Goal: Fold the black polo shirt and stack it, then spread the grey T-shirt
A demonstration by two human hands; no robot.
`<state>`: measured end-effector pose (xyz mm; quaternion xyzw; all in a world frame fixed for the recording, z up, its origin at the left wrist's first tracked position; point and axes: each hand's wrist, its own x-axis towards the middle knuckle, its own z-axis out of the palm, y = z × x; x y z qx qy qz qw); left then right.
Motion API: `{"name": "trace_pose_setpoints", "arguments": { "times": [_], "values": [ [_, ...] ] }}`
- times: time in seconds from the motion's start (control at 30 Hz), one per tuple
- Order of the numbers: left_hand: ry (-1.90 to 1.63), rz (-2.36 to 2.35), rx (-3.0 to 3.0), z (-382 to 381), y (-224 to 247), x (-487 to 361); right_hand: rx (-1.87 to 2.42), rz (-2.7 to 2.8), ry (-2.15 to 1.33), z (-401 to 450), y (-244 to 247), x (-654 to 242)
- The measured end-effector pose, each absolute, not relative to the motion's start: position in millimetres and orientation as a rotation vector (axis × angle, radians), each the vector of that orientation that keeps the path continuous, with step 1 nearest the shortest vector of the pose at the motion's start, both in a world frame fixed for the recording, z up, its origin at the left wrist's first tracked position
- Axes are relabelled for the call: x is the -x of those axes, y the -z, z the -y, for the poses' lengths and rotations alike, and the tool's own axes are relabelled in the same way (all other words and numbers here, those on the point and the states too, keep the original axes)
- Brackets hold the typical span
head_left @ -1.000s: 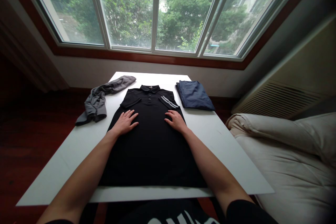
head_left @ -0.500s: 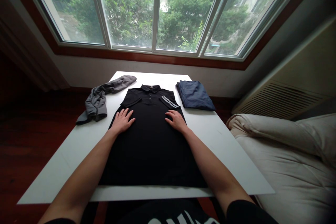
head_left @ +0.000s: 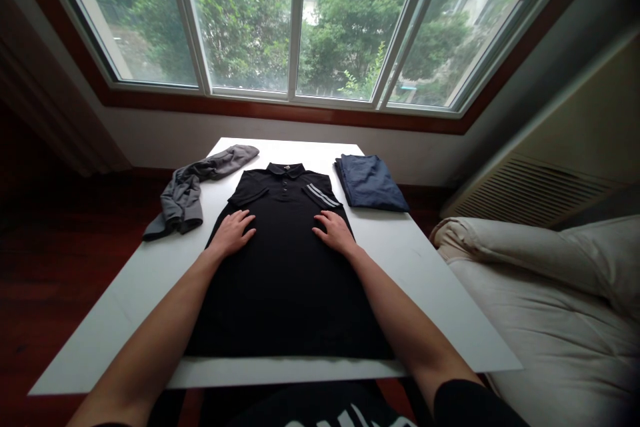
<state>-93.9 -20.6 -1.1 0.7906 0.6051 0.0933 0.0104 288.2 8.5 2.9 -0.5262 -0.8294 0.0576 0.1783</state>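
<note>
A black polo shirt (head_left: 285,280) lies flat in front of me, collar toward the window, both sleeves turned inward over its front. One sleeve shows pale stripes. My left hand (head_left: 233,232) rests on the shirt's left side below the sleeve, fingers stretched out and closer together at the tips. On the opposite side my right hand (head_left: 335,229) lies on the fabric under the striped sleeve, fingers extended and thumb apart. Neither hand grips the cloth.
The shirt is on a white table (head_left: 425,280). A crumpled grey garment (head_left: 186,195) hangs partly over the left edge, and a folded navy garment (head_left: 373,181) lies at the right edge. A beige sofa (head_left: 540,293) stands to the right; a window (head_left: 293,27) is ahead.
The fingers of my left hand have drawn closer together. My right hand stays nearly in place, and the shirt lies as before.
</note>
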Motion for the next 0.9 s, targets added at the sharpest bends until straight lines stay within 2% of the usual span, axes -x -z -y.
{"name": "trace_pose_setpoints", "arguments": {
  "times": [0.17, 0.27, 0.9],
  "values": [
    [-0.276, -1.608, -2.637, 30, -3, 73, 1.212, 2.652, -0.306, 6, -12, -268],
    [-0.23, -1.582, -2.619, 33, -1, 64, 1.194, 2.731, -0.352, 11, -12, -260],
    [-0.118, -2.01, -2.299, 25, 5, 76, 1.441, 2.706, -0.391, 3, -16, -273]
  ]
}}
